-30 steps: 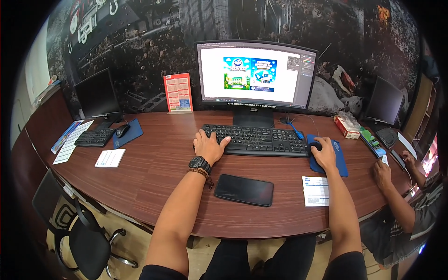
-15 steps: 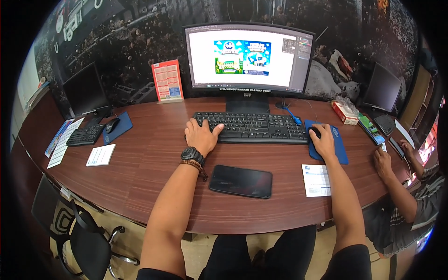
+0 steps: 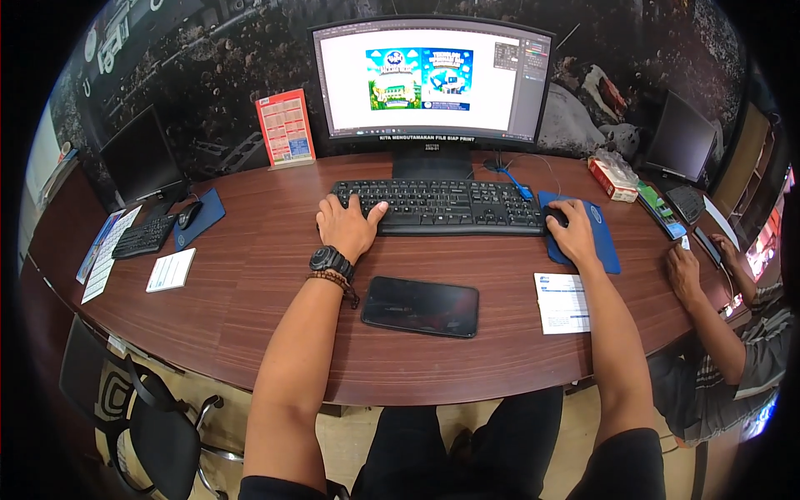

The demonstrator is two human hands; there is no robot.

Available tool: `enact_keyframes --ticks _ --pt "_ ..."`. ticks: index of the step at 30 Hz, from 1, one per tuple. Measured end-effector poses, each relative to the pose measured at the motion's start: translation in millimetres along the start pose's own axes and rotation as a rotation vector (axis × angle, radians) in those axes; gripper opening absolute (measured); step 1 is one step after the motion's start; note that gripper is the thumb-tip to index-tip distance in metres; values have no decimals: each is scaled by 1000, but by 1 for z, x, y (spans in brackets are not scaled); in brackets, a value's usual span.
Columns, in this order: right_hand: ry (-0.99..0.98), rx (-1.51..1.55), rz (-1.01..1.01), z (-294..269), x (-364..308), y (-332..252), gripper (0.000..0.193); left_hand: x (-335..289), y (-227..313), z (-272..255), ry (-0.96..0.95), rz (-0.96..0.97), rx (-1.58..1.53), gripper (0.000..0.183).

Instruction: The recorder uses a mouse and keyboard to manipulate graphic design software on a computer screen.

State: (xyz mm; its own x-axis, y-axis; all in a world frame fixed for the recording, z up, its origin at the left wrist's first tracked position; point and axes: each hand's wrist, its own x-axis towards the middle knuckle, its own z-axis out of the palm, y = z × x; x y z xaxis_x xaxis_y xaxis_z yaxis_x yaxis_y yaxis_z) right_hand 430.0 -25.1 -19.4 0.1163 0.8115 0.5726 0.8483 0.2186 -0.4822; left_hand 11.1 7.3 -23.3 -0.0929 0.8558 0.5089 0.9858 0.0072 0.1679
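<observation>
My left hand [image 3: 347,228] rests with fingers spread over the left end of a black keyboard [image 3: 450,207]; a dark watch and a beaded bracelet circle that wrist. My right hand [image 3: 577,237] is curled over a black computer mouse [image 3: 557,217], partly hidden under the fingers, on a blue mouse pad [image 3: 606,237]. Behind the keyboard stands a wide monitor [image 3: 337,92] displaying two colourful poster designs in an editing window. A black smartphone [image 3: 421,307] lies face up between my forearms. Beside my right forearm is a printed paper slip [image 3: 560,303], partly covered by it.
A red desk calendar [image 3: 286,127] stands left of the monitor. Farther left are a second monitor [image 3: 143,157], keyboard [image 3: 143,237] and paper stack [image 3: 172,270]. A red-and-white box [image 3: 612,179] sits at right, near another person's hands [image 3: 684,271]. An office chair [image 3: 158,433] stands lower left.
The view has tilted slightly, so the desk and monitor appear higher and a little further left. Both hands keep their places on the keyboard and mouse.
</observation>
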Motion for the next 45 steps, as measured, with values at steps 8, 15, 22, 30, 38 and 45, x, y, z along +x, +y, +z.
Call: enact_keyframes --ticks 8,15,22,30,38,45 --pt "13 -36 43 0 0 -3 33 2 3 -6 -52 -22 4 80" --pt "15 -42 12 0 1 6 34 3 5 -8 -75 -14 -4 79" --pt "27 -58 61 2 -1 4 33 1 3 -6 -78 -14 -2 79" --pt "36 -81 31 4 3 8 34 4 2 -3 -22 16 26 78" --pt "22 -81 4 3 3 5 33 5 3 -6 -70 -9 29 79" --pt "21 -19 -84 3 3 5 32 3 0 -3 -5 3 5 78"
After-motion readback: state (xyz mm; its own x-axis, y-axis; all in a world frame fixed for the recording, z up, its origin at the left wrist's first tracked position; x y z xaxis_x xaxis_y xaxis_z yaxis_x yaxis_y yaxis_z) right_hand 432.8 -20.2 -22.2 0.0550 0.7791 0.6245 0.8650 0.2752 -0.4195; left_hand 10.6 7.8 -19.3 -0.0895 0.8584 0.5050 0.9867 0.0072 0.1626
